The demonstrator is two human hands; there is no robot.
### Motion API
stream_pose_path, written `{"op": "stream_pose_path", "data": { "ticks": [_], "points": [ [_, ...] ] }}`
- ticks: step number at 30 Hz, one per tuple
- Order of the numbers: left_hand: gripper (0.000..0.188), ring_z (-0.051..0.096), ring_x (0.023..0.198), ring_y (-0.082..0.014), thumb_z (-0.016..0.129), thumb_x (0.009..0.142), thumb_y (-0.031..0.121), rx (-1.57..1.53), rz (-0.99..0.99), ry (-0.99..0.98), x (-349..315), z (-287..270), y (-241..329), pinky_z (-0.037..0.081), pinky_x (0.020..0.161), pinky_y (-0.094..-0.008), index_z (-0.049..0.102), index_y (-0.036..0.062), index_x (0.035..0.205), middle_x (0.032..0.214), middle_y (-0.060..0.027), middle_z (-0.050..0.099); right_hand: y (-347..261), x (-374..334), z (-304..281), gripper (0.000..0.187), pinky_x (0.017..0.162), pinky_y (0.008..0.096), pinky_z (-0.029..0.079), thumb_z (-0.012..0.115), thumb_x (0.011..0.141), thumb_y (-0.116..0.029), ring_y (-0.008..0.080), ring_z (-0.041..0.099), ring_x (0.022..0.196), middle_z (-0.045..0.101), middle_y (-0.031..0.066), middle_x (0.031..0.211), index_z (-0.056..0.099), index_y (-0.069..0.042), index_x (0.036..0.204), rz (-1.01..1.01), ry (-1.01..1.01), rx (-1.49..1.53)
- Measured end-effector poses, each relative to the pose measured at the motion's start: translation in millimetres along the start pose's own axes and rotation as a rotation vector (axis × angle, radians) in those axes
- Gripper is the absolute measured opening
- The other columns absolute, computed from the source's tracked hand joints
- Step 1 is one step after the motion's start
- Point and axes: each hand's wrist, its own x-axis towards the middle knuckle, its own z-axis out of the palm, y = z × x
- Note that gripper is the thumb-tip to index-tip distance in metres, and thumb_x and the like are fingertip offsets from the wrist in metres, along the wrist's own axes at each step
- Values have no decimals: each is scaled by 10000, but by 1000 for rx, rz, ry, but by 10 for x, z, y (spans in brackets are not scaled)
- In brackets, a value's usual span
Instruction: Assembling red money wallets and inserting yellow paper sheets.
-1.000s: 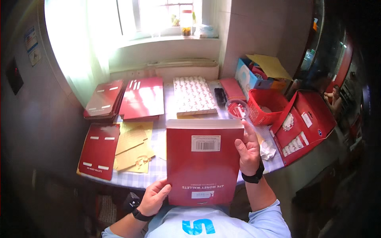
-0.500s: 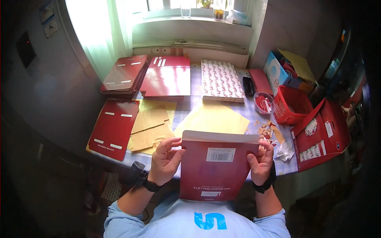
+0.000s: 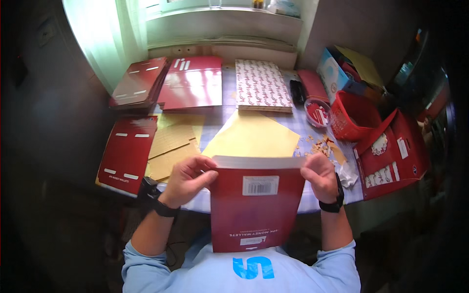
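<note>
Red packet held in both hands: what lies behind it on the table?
Beyond the red packet a yellow sheet lies on the table. The packet covers the sheet's near corner and the table edge.

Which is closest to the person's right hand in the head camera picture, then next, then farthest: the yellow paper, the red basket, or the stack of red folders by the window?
From the right hand:
1. Yellow paper, just ahead-left.
2. Red basket, ahead-right.
3. Stack of red folders, far left corner.
</note>
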Motion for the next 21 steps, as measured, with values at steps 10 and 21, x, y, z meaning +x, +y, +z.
{"op": "stream_pose_path", "data": {
  "ticks": [10,21],
  "points": [
    [136,656,729,-97,657,935,126,92,-402,-144,377,-210,-199,552,617,-226,589,27,1000,869,-27,665,244,454,-154,159,580,214,451,697,887,-125,62,564,668,633,17,820,601,-23,961,382,-132,-165],
    [255,640,885,-292,683,853,251,1090,177,-418,983,224,-29,511,790,-369,698,24,969,928,-139,647,112,880,-121,235,690,282,504,691,819,-175,134,627,754,678,73,820,666,11,960,425,-478,-695]
  ]
}}
